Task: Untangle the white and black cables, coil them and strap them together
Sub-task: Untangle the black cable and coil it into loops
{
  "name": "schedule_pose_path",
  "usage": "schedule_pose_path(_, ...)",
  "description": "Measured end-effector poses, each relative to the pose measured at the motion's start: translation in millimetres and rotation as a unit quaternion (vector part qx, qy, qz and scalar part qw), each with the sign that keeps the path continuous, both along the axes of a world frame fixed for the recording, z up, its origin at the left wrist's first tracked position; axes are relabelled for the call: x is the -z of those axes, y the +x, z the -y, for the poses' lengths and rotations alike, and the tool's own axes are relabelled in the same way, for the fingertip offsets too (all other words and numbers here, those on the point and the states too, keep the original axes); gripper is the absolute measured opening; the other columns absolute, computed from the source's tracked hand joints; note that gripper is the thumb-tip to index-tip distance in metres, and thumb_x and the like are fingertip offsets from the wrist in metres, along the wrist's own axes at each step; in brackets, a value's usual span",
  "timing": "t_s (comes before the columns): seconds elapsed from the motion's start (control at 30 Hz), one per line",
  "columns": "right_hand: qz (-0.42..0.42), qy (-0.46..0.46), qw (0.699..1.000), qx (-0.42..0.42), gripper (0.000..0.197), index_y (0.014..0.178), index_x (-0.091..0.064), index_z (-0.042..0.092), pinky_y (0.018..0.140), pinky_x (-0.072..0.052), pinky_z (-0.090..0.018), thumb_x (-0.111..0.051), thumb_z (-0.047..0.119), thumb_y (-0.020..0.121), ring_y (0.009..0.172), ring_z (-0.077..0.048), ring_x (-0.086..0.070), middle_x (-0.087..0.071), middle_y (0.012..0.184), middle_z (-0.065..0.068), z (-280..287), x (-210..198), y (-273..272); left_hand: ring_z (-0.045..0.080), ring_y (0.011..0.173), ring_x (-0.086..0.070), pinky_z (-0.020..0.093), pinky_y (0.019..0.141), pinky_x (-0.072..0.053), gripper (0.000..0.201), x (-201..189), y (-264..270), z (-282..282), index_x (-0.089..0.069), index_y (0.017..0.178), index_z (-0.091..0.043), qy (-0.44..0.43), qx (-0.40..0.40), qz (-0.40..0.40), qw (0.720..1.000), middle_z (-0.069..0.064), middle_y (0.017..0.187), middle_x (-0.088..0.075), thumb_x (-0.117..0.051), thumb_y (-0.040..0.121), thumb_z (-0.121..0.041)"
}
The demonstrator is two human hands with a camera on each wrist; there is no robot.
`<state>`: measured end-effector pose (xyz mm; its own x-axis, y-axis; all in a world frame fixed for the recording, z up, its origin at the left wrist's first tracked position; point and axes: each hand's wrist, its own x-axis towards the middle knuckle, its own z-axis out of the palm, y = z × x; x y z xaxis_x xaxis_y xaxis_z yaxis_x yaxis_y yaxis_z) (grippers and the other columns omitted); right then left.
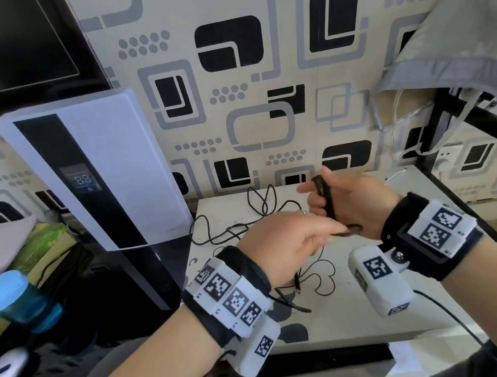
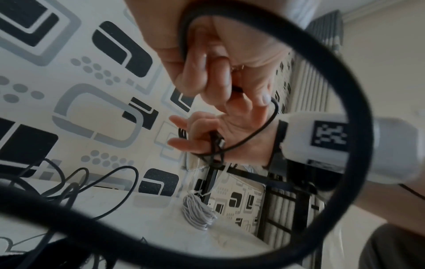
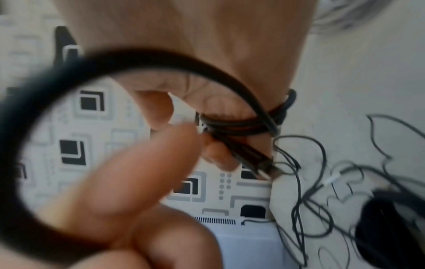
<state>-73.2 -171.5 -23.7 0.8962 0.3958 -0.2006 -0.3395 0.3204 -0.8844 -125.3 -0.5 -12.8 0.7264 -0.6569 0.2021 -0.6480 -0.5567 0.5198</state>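
Observation:
A thin black cable (image 1: 229, 222) lies in loose loops on the white table (image 1: 336, 324). Part of it is wound in a few turns round my right hand (image 1: 313, 193), which is raised above the table's far side; the turns (image 3: 241, 123) cross the palm and the plug end (image 3: 264, 167) sticks out by the fingers. My left hand (image 1: 337, 230) is just in front of it and pinches the black cable (image 2: 234, 89) between thumb and fingers. A wide loop (image 2: 345, 91) hangs from that pinch close to the wrist camera. The white cable (image 2: 197, 213) lies on the table as a tight bundle.
A tall white and black appliance (image 1: 92, 176) leans at the table's left side, with a dark screen (image 1: 4, 46) above it. A blue-lidded bottle (image 1: 13, 298) stands lower left. A black metal frame (image 1: 451, 119) draped with grey cloth (image 1: 457, 37) borders the right. Patterned wall behind.

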Motion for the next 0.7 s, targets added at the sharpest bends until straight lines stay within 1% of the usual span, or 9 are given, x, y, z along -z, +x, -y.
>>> schedule_pose_path(0.03, -0.011, -0.010, 0.999, -0.050, 0.057, 0.114, -0.050, -0.002, 0.072, -0.041, -0.036, -0.031, 0.050, 0.098, 0.073, -0.030, -0.046, -0.045, 0.083, -0.016, -0.6, 0.4, -2.2, 0.002, 0.074, -0.056, 0.024, 0.073, -0.046, 0.024, -0.8, 2.2, -3.2, -0.070, 0.114, -0.026, -0.032, -0.009, 0.003, 0.999, -0.010, 0.082, -0.064, -0.053, 0.098, -0.023)
schedule_pose_path(0.1, 0.003, -0.022, 0.992, -0.127, 0.080, 0.119, -0.050, -0.006, 0.086, -0.044, -0.043, -0.025, 0.065, 0.091, 0.086, -0.034, -0.051, -0.052, 0.096, -0.023, -2.0, 1.7, -4.2, 0.003, 0.075, -0.061, 0.029, 0.075, -0.050, 0.018, -1.0, 7.0, -9.5, -0.073, 0.101, -0.020, -0.095, -0.033, -0.004, 0.995, -0.008, 0.084, -0.070, -0.057, 0.094, -0.023)
schedule_pose_path(0.13, 0.012, -0.024, 0.987, -0.156, 0.086, 0.118, -0.049, -0.007, 0.092, -0.045, -0.047, -0.021, 0.069, 0.089, 0.079, -0.032, -0.053, -0.054, 0.088, -0.020, -3.4, 1.9, -5.5, 0.005, 0.077, -0.063, 0.029, 0.075, -0.051, 0.016, -0.5, 9.6, -12.2, -0.074, 0.096, -0.019, -0.119, -0.051, -0.008, 0.992, -0.006, 0.084, -0.071, -0.059, 0.093, -0.022)
schedule_pose_path(0.2, 0.014, -0.013, 0.980, -0.198, 0.088, 0.118, -0.045, -0.003, 0.102, -0.039, -0.055, -0.018, 0.075, 0.086, 0.061, -0.023, -0.042, -0.043, 0.070, -0.009, -6.6, 2.2, -8.5, 0.007, 0.074, -0.063, 0.025, 0.072, -0.050, 0.012, 1.7, 14.8, -16.8, -0.073, 0.090, -0.015, -0.152, -0.093, -0.009, 0.984, -0.007, 0.078, -0.069, -0.062, 0.092, -0.020)
schedule_pose_path(0.3, 0.007, -0.012, 0.970, -0.242, 0.097, 0.116, -0.050, -0.004, 0.103, -0.036, -0.061, -0.018, 0.081, 0.081, 0.055, -0.020, -0.033, -0.031, 0.070, -0.008, -10.6, 3.4, -12.3, 0.004, 0.063, -0.058, 0.015, 0.063, -0.045, 0.010, 2.3, 19.9, -20.6, -0.071, 0.083, -0.012, -0.191, -0.136, -0.017, 0.972, -0.007, 0.069, -0.064, -0.065, 0.090, -0.016)
schedule_pose_path(0.4, 0.003, -0.046, 0.964, -0.263, 0.104, 0.115, -0.053, -0.007, 0.088, -0.050, -0.051, -0.016, 0.083, 0.078, 0.049, -0.019, -0.026, -0.027, 0.065, -0.008, -15.0, -0.7, -18.2, 0.005, 0.061, -0.056, 0.016, 0.061, -0.044, 0.012, 2.5, 24.4, -22.3, -0.070, 0.079, -0.015, -0.199, -0.177, 0.004, 0.964, -0.005, 0.065, -0.063, -0.065, 0.089, -0.018)
schedule_pose_path(0.5, 0.002, -0.063, 0.964, -0.260, 0.098, 0.106, -0.056, -0.004, 0.066, -0.051, -0.039, -0.009, 0.079, 0.083, 0.046, -0.018, -0.016, -0.021, 0.059, -0.005, -15.0, -7.0, -20.8, 0.006, 0.060, -0.055, 0.021, 0.063, -0.045, 0.013, 2.4, 31.3, -26.7, -0.071, 0.079, -0.013, -0.206, -0.214, 0.011, 0.955, -0.003, 0.063, -0.062, -0.066, 0.089, -0.019)
schedule_pose_path(0.6, -0.018, -0.036, 0.971, -0.235, 0.078, 0.094, -0.056, 0.000, 0.043, -0.032, -0.024, -0.014, 0.066, 0.092, 0.039, -0.010, -0.018, -0.021, 0.051, 0.003, -11.1, -10.4, -17.4, 0.001, 0.056, -0.053, 0.015, 0.060, -0.043, 0.012, 3.8, 35.2, -30.3, -0.072, 0.079, -0.014, -0.207, -0.235, 0.016, 0.950, -0.008, 0.059, -0.059, -0.066, 0.088, -0.018)
schedule_pose_path(0.7, -0.026, -0.011, 0.977, -0.209, 0.051, 0.083, -0.052, 0.006, 0.036, -0.020, -0.019, -0.026, 0.047, 0.096, 0.038, -0.008, -0.012, -0.014, 0.052, 0.005, -7.0, -15.9, -17.7, 0.001, 0.053, -0.050, 0.020, 0.061, -0.043, 0.015, 7.8, 34.8, -28.2, -0.069, 0.077, -0.018, -0.196, -0.224, -0.012, 0.955, -0.008, 0.056, -0.056, -0.063, 0.091, -0.019)
